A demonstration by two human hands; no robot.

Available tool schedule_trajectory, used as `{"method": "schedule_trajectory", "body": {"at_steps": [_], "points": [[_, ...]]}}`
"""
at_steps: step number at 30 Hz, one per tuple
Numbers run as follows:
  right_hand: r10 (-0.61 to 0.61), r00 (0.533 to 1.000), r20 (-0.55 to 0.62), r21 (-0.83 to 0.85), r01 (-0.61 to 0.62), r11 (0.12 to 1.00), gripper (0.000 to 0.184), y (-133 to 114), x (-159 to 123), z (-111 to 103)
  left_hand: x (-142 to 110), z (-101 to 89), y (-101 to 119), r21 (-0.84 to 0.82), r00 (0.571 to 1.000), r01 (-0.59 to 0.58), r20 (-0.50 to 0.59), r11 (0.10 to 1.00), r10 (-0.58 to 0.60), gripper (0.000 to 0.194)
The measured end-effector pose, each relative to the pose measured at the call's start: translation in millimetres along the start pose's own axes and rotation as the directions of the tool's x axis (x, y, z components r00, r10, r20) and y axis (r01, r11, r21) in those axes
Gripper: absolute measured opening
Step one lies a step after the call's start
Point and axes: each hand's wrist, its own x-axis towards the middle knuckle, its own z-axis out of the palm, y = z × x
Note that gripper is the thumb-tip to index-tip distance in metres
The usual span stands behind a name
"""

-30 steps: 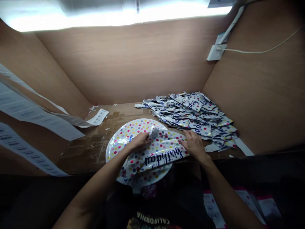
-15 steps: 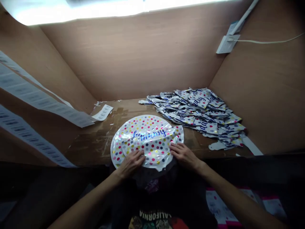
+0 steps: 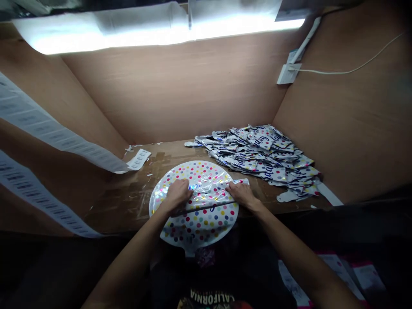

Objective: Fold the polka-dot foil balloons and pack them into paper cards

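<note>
Flat, uninflated foil balloons with coloured dots and blue lettering lie in front of me at the table's front edge. A round foil balloon [image 3: 202, 225] is spread out underneath, its neck hanging past the edge toward my body. Across its middle runs a folded foil balloon [image 3: 210, 194], a shiny, narrow strip. My left hand [image 3: 177, 196] is closed in a fist on the strip's left part, hiding that end. Around the strip's right part, fingers bent, my right hand [image 3: 240, 193] grips the foil; a short end sticks out beyond it.
A heap of folded foil balloons [image 3: 257, 150] covers the table's back right. Barcode label strips [image 3: 58, 133] hang at the left, one end [image 3: 139, 160] on the table. Board walls [image 3: 180, 94] enclose three sides, with a bright lamp [image 3: 161, 36] above.
The upper balloon has gone from a wide, partly folded shape to a narrow strip, uncovering the lower balloon's front half and neck. My left hand moved up and closed. The view tilted upward.
</note>
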Motion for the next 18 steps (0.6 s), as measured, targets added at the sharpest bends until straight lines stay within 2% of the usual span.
{"method": "schedule_trajectory", "body": {"at_steps": [2,4,5,6,8,9,10,11,12,13,14,15,16,18], "points": [[-0.006,1.0,-0.006,0.006,0.006,1.0,0.038,3,-2,0,15,-5.1,25,-0.113,0.996,-0.015,0.081,0.993,0.024,0.047],[0.021,0.996,-0.089,0.064,-0.015,0.998,0.04,9,-11,1,24,-7.6,44,-0.203,0.98,-0.016,0.192,0.979,0.056,0.043],[0.055,0.982,-0.179,0.126,-0.032,0.991,0.04,12,-18,3,24,-8.4,50,-0.225,0.968,-0.02,0.239,0.974,0.075,0.035],[0.112,0.949,-0.293,0.216,-0.048,0.975,0.041,14,-25,6,22,-8.9,53,-0.27,0.956,-0.028,0.276,0.963,0.105,0.027],[0.304,0.822,-0.481,0.476,-0.047,0.878,0.044,12,-40,14,9,-7.7,54,-0.479,0.936,-0.043,0.288,0.877,0.204,0.024],[0.41,0.774,-0.483,0.631,-0.017,0.776,0.047,7,-47,18,-1,-5.7,53,-0.628,0.932,-0.039,0.257,0.777,0.254,0.026],[0.479,0.777,-0.408,0.778,0.02,0.628,0.05,0,-52,22,-12,-2.8,52,-0.772,0.938,-0.026,0.202,0.635,0.284,0.031],[0.478,0.832,-0.281,0.893,0.045,0.447,0.053,-8,-56,24,-23,0.9,51,-0.882,0.949,-0.011,0.139,0.471,0.283,0.038],[0.392,0.909,-0.144,0.966,0.043,0.254,0.056,-18,-59,24,-35,4.9,51,-0.946,0.962,0.002,0.09,0.324,0.257,0.046],[0.249,0.968,-0.037,0.997,0.018,0.077,0.057,-28,-61,22,-45,9.0,52,-0.974,0.973,0.009,0.061,0.227,0.221,0.052],[0.102,0.995,0.024,0.998,-0.017,-0.066,0.055,-37,-61,18,-54,12.9,53,-0.984,0.982,0.006,0.039,0.176,0.184,0.053],[-0.002,0.999,0.046,0.984,-0.045,-0.172,0.05,-44,-61,13,-61,16.4,54,-0.987,0.988,-0.005,0.019,0.16,0.151,0.049],[-0.048,0.998,0.049,0.966,-0.059,-0.252,0.045,-49,-61,7,-66,19.3,55,-0.985,0.992,-0.022,-0.001,0.169,0.125,0.041],[-0.035,0.998,0.054,0.937,-0.063,-0.342,0.036,-53,-59,-4,-71,23.7,54,-0.972,0.996,-0.067,-0.051,0.226,0.077,0.021]]}}
